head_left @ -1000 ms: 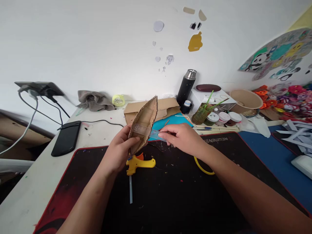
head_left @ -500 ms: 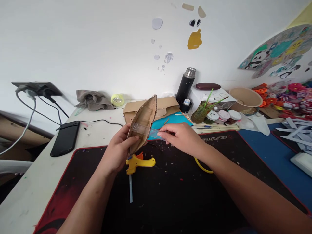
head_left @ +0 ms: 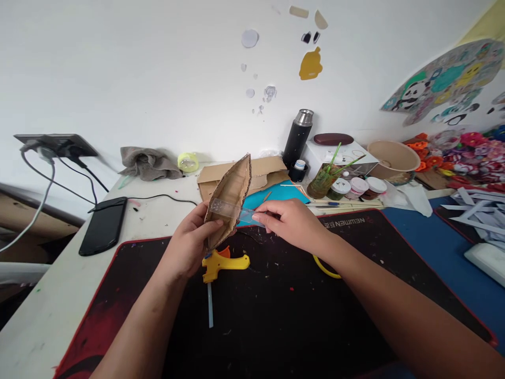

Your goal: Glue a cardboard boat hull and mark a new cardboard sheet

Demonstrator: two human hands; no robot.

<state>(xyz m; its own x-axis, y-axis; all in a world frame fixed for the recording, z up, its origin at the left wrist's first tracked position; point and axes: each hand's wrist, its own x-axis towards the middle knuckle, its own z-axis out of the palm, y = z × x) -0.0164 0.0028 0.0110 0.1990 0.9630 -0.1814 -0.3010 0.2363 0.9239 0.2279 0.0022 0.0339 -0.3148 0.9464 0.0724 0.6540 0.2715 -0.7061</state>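
Note:
A small boat-shaped cardboard piece [head_left: 232,184] with raised corrugated edges is tilted up over the mat, its hollow side toward me. My left hand [head_left: 193,234] grips its lower left end, the thumb pressed inside. My right hand [head_left: 286,221] pinches the right end of a clear plastic ruler [head_left: 248,216]. The ruler lies across the hollow of the cardboard, near its lower part. Just below the cardboard a yellow hot glue gun [head_left: 224,266] rests on the mat, a glue stick [head_left: 210,305] sticking out toward me.
Under my arms spreads a black mat [head_left: 276,316] with red edging. A black phone [head_left: 103,226] lies at left. Behind are cardboard scraps [head_left: 264,168], blue paper [head_left: 290,193], a thermos [head_left: 298,137], paint jars [head_left: 358,187] and a brush-holding glass [head_left: 321,184]. Yellow-handled scissors or a ring [head_left: 325,267] sit under my right forearm.
The whole view has shifted slightly, so things appear a little further left. Both hands keep their hold on the cardboard and the ruler, with hardly any movement between them.

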